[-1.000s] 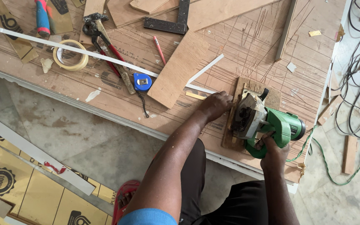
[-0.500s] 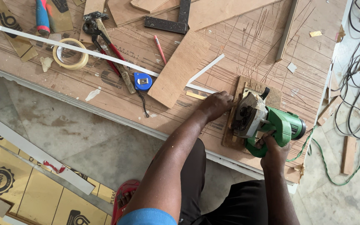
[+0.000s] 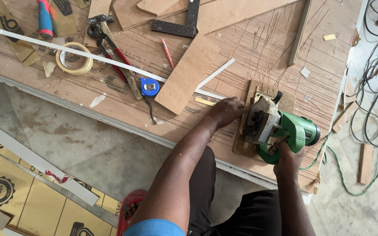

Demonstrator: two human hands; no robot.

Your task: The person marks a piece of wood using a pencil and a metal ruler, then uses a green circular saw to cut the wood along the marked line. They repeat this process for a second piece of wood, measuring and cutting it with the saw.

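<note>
Barely anything has shifted over the last second: the green circular saw (image 3: 281, 131) sits in the same spot on the small plywood piece (image 3: 259, 94) near the desk (image 3: 110, 102) edge. Right hand (image 3: 287, 155) still has its grip clamped around the saw's handle, and left hand (image 3: 226, 111) is still pressed flat, fingers together, on the left edge of the piece, pinning it down. So the cut looks mid-way or just paused, hard to say. A blue tape measure (image 3: 148, 86), a hammer (image 3: 110, 43) and a masking tape roll (image 3: 74, 58) lie well apart to the left.
</note>
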